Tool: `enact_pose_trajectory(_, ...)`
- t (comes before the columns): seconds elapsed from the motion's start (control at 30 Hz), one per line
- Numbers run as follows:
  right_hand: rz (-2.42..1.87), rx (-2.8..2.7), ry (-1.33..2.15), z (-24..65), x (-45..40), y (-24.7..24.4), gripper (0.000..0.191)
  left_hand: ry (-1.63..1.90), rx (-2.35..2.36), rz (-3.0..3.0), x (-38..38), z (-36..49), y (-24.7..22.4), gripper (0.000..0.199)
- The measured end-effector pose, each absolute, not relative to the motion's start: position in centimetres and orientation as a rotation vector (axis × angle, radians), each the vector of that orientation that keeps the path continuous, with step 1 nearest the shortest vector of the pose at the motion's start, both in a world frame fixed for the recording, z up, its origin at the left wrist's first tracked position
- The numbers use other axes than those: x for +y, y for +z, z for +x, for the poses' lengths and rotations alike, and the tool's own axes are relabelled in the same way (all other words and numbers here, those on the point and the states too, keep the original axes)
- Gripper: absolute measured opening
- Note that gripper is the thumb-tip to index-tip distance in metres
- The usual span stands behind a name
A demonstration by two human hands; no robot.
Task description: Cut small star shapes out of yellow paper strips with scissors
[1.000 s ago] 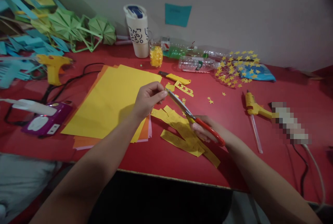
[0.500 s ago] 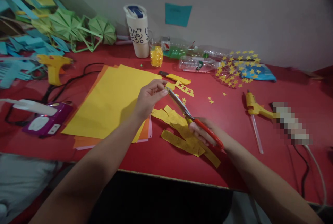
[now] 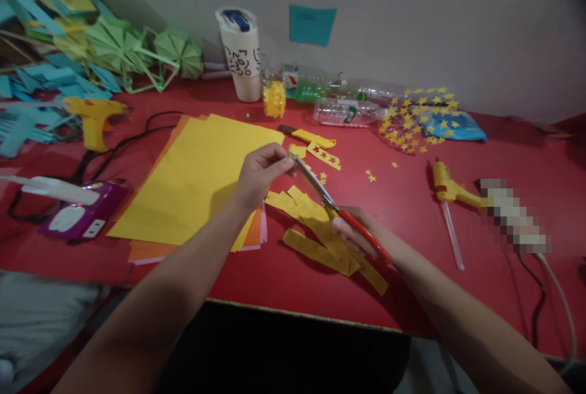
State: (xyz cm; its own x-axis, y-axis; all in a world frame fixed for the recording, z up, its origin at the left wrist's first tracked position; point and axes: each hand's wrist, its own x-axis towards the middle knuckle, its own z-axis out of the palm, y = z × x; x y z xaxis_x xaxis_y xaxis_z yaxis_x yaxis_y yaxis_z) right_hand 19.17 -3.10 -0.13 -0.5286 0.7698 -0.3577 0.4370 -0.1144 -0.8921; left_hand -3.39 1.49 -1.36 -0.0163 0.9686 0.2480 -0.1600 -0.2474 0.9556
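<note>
Red-handled scissors (image 3: 359,229) are held in the right hand's grip (image 3: 370,223); at their tips, a tiny yellow piece (image 3: 292,155) is pinched by the left hand (image 3: 260,172).

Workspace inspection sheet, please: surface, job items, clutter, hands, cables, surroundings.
Surface: red table, items spread across it.
Job items: scissors above yellow strips; yellow sheets atop orange and pink ones.
Clutter: cutter, plastic bottles, tumbler, loose stars, left-side glue gun, right-side glue gun.
Hands: right hand holds scissors; left hand pinches at their tips, anything held too small to tell.
Cables: black cables at left; pale cable and dark cable at right.
Surroundings: grey wall with teal paper; co-workers, nothing seen.
</note>
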Motion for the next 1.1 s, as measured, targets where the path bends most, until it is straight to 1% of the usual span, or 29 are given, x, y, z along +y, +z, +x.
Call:
enact_pose_trajectory(0.53, -1.364, -1.818, 1.746, 19.18, -3.21, 0.11, 0.057, 1.47, 0.932, 1.285, 1.36, -3.34, -1.19, 0.02)
enact_pose_trajectory(0.83, -1.324, -1.857, 1.703, 19.6, -2.94, -0.56, 0.051, 1.469, 0.943, 1.255, 1.35, -3.29, -1.19, 0.019)
enact_pose_trajectory(1.1, -1.373, -1.799, 1.694, 19.0, -3.04, -0.09, 0.053, 1.465, 0.951, 1.224, 1.46, -3.3, -1.36, 0.019)
